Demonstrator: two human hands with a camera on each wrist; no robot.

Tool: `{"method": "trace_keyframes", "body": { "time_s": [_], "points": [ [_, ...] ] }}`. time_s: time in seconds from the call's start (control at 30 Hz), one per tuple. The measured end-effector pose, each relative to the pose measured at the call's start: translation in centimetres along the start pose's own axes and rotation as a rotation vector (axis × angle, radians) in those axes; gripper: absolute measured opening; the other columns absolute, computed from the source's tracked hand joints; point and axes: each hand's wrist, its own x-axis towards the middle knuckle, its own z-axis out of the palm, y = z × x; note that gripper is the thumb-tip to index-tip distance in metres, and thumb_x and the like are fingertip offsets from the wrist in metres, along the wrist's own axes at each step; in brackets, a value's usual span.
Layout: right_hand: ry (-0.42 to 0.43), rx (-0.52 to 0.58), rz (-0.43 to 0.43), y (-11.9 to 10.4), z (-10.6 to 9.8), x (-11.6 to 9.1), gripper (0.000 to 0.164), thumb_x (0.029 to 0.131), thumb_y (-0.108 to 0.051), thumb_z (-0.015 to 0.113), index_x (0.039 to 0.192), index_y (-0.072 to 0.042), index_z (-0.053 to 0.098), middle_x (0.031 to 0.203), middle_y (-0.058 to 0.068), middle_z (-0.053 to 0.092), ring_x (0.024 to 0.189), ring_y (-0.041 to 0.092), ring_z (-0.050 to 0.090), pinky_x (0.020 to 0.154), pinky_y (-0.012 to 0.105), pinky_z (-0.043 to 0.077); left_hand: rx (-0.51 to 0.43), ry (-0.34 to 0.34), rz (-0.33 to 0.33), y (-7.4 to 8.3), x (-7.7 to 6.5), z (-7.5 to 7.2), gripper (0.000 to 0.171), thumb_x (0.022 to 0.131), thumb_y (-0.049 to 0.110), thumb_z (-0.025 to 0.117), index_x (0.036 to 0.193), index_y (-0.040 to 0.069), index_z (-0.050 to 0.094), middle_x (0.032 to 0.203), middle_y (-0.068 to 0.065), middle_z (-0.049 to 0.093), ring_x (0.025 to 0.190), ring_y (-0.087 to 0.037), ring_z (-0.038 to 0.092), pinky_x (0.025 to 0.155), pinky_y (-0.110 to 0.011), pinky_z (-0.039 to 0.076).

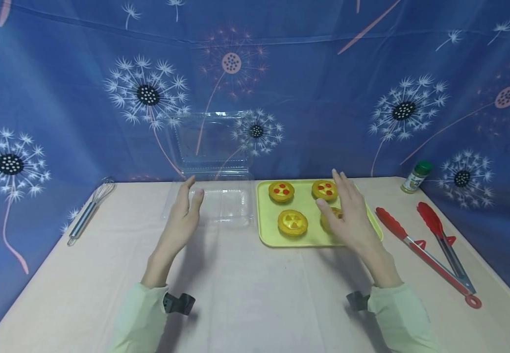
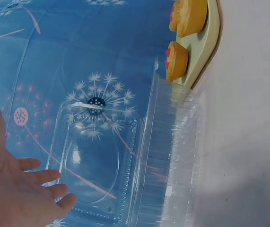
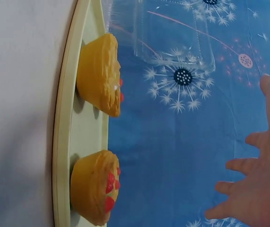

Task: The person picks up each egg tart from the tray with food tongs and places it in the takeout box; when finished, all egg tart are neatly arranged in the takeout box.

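Note:
My left hand [image 1: 182, 220] hovers in front of a clear plastic clamshell box [image 1: 230, 208], its fingers extended and holding nothing. The box stands open, its lid [image 1: 210, 142] upright against the backdrop. Over the right part of a yellow tray [image 1: 268, 238] is my right hand [image 1: 353, 218], fingers spread and gripping nothing. Several tarts sit on that tray: the back ones, such as this tart [image 1: 281, 191], bear red pieces, while a front tart [image 1: 292, 223] has a yellow top. Another front tart is partly hidden by the right hand.
To the right lie red-tipped tongs [image 1: 435, 264] with their arms spread apart. A small green-capped jar [image 1: 415, 177] stands behind them at the table's back edge. At the left edge lies a whisk [image 1: 86, 215]. A blue dandelion-patterned cloth [image 1: 316, 117] hangs behind the table.

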Motion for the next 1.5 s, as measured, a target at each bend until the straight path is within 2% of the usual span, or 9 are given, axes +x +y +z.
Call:
{"method": "trace_keyframes", "body": {
  "time_s": [0.13,0.23,0.43,0.63,0.93,1.07,1.23,1.37,1.5],
  "points": [
    [0.002,-0.001,0.008,0.4,-0.5,-0.2,0.076,0.100,-0.046,0.049,0.159,-0.018,0.008,0.162,0.017,0.010,0.147,0.044,0.010,0.115,0.074,0.012,-0.048,0.004,-0.013,-0.2,-0.2,-0.4,0.064,0.107,0.045,0.023,0.155,0.005,0.011,0.160,-0.020,0.015,0.146,-0.040,0.017,0.121,-0.060,0.018],
    [-0.002,0.001,0.024,0.9,-0.9,-0.4,0.077,0.100,-0.047,0.049,0.159,-0.020,0.006,0.163,0.016,0.008,0.147,0.043,0.010,0.114,0.074,0.013,-0.088,0.015,-0.029,-0.3,-0.4,-0.8,0.064,0.106,0.047,0.020,0.155,0.006,0.011,0.159,-0.017,0.016,0.147,-0.038,0.015,0.122,-0.059,0.018],
    [0.011,0.006,0.052,1.6,-1.7,-0.6,0.078,0.100,-0.048,0.048,0.158,-0.024,0.003,0.163,0.013,0.005,0.148,0.041,0.006,0.113,0.076,0.013,-0.175,0.079,-0.053,-0.4,-0.5,-1.3,0.061,0.107,0.043,0.019,0.153,0.004,0.017,0.158,-0.015,0.022,0.149,-0.031,0.013,0.125,-0.052,0.016],
    [0.031,0.020,0.074,2.2,-2.6,-0.9,0.076,0.101,-0.046,0.047,0.159,-0.023,0.003,0.163,0.014,0.003,0.148,0.041,0.005,0.110,0.079,0.013,-0.262,0.131,-0.050,-0.6,-0.4,-1.7,0.059,0.108,0.038,0.016,0.149,-0.003,0.023,0.154,-0.019,0.029,0.146,-0.029,0.023,0.123,-0.044,0.026],
    [0.063,0.029,0.062,3.5,-3.5,-1.0,0.072,0.103,-0.039,0.045,0.159,-0.018,0.004,0.162,0.019,0.005,0.147,0.044,0.006,0.112,0.077,0.011,-0.428,0.178,-0.063,-0.7,-0.5,-2.6,0.062,0.107,0.042,0.017,0.151,-0.003,0.017,0.154,-0.021,0.027,0.144,-0.030,0.029,0.121,-0.045,0.030],
    [0.075,0.047,0.038,4.1,-3.9,-1.1,0.071,0.104,-0.035,0.045,0.159,-0.017,0.004,0.162,0.020,0.006,0.147,0.044,0.007,0.110,0.077,0.015,-0.513,0.210,-0.082,-0.7,-0.5,-2.8,0.061,0.107,0.041,0.017,0.151,-0.001,0.015,0.154,-0.022,0.026,0.143,-0.032,0.032,0.120,-0.045,0.032],
    [0.087,0.058,0.034,4.8,-4.3,-1.4,0.071,0.104,-0.032,0.046,0.158,-0.016,0.003,0.161,0.022,0.008,0.144,0.048,0.012,0.111,0.078,0.012,-0.525,0.233,-0.108,-0.9,-0.6,-3.3,0.060,0.107,0.042,0.015,0.151,0.001,0.016,0.152,-0.020,0.030,0.141,-0.031,0.035,0.117,-0.037,0.037],
    [0.098,0.047,0.058,5.4,-4.6,-1.7,0.071,0.104,-0.031,0.045,0.158,-0.016,0.002,0.158,0.027,0.013,0.139,0.053,0.021,0.107,0.080,0.017,-0.544,0.249,-0.116,-1.2,-0.6,-3.6,0.060,0.107,0.043,0.016,0.150,0.001,0.019,0.150,-0.019,0.032,0.139,-0.030,0.038,0.116,-0.034,0.039],
    [0.104,0.035,0.077,5.9,-5.1,-2.0,0.071,0.104,-0.032,0.045,0.158,-0.017,0.001,0.158,0.027,0.014,0.138,0.053,0.023,0.103,0.081,0.022,-0.574,0.270,-0.131,-1.6,-0.5,-3.8,0.058,0.107,0.043,0.018,0.148,0.002,0.022,0.143,-0.012,0.037,0.137,-0.027,0.041,0.116,-0.036,0.039]
  ]
}}
